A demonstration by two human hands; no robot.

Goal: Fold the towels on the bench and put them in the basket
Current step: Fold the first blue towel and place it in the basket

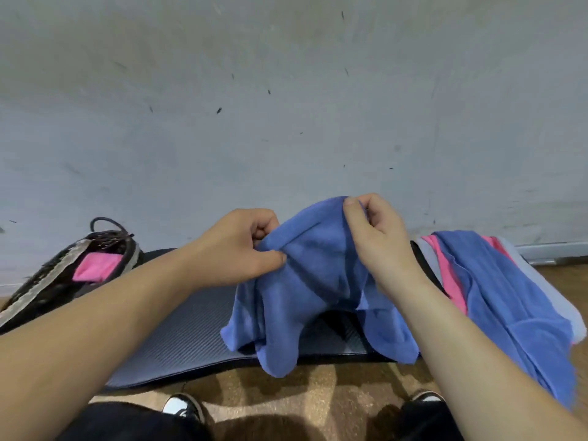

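Blue towel [318, 281] held up over tabletop [191, 338], approx. mid-span; lower folds hang past front edge. Left grip [241, 249] pinches a fold at towel's left side. Right grip [375, 237] pinches its top edge. Left of towel: dark basket [47, 281] w/ folded pink towel [95, 267] inside. Right of towel: unfolded pile [509, 297], blue over pink.

The desk [191, 329] lies bare between the basket [63, 259] at the left and the blue towel [318, 281], which hangs from the left hand [235, 249] and the right hand [375, 237] across the middle and over the front edge. A pile of towels [509, 297] covers the right end, and the wall [286, 122] closes the back.
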